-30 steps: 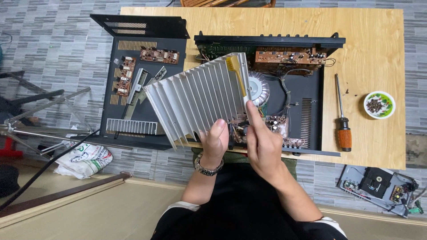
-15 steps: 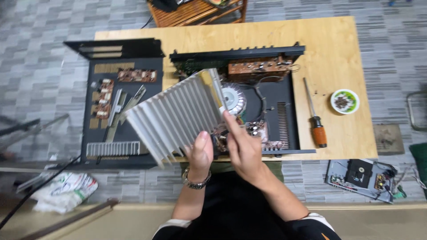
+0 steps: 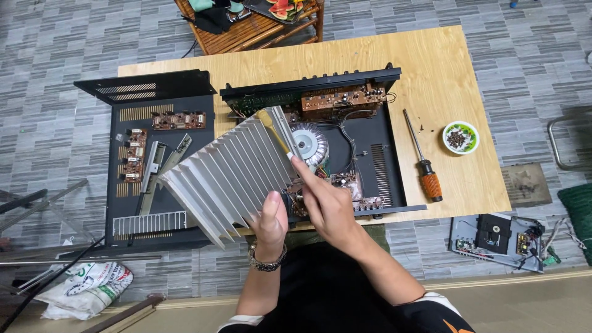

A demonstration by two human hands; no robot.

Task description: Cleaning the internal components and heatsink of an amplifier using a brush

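Here we are holding a ribbed metal heat sink (image 3: 231, 176) tilted above the near edge of the wooden table (image 3: 444, 68). Our left hand (image 3: 271, 223) is gripping its near corner, fingers curled around it. Our right hand (image 3: 330, 206) is pressing against its right edge, fingers extended. Behind it, the open amplifier case (image 3: 376, 148) is showing circuit boards. Farther right are lying a screwdriver (image 3: 424, 161) and a small bowl (image 3: 460, 137).
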